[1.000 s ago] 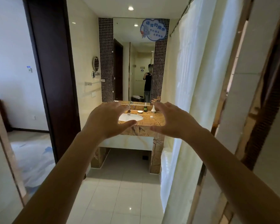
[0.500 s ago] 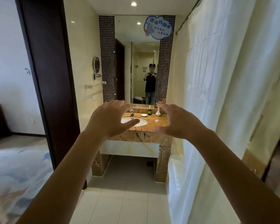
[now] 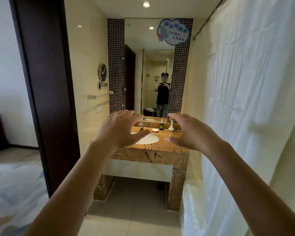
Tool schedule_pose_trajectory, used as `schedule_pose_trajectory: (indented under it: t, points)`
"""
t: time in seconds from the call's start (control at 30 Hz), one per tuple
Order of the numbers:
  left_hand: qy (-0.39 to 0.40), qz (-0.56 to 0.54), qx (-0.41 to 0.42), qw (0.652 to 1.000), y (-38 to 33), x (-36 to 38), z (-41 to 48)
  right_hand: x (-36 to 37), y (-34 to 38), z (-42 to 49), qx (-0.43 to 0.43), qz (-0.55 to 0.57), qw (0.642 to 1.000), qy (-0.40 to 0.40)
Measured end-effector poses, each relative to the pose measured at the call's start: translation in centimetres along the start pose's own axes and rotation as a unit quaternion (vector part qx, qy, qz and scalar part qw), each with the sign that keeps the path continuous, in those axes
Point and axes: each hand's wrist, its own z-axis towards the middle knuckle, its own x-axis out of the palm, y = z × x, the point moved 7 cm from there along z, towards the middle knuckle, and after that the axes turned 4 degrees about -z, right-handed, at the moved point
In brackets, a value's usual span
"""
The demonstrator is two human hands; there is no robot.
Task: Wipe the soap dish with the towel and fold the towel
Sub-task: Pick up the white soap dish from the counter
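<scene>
A small white soap dish [image 3: 155,130] sits at the back of the brown marble vanity counter [image 3: 170,147], far ahead of me. No towel shows in view. My left hand [image 3: 119,131] and my right hand [image 3: 190,132] are stretched out in front at chest height, fingers spread and curved toward each other, holding nothing. Both hands hover in the air well short of the counter and partly hide the white basin [image 3: 147,139].
A faucet [image 3: 141,124], a dark pump bottle [image 3: 161,125] and a white vase [image 3: 171,126] stand by the wall mirror [image 3: 149,68]. A white shower curtain [image 3: 245,108] hangs on the right; a dark door frame [image 3: 46,91] is on the left. Tiled floor [image 3: 131,210] leads to the vanity.
The view has moved forward and swung left into the bathroom; the vanity looks nearer and the curtain fills the right side. Both hands kept the same open pose.
</scene>
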Motion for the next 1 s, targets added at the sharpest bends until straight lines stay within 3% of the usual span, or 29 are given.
schedule_pose_trajectory:
  t: [0.53, 1.0]
  points:
    - [-0.023, -0.013, -0.012, 1.000, 5.1, 8.3, 11.7, 6.1, -4.3, 12.1, -0.021, -0.018, 1.000, 0.003]
    - [-0.057, -0.020, 0.035, 0.998, 11.0, 14.2, 21.9, 11.1, -6.6, 22.9, 0.007, -0.041, 0.999, -0.022]
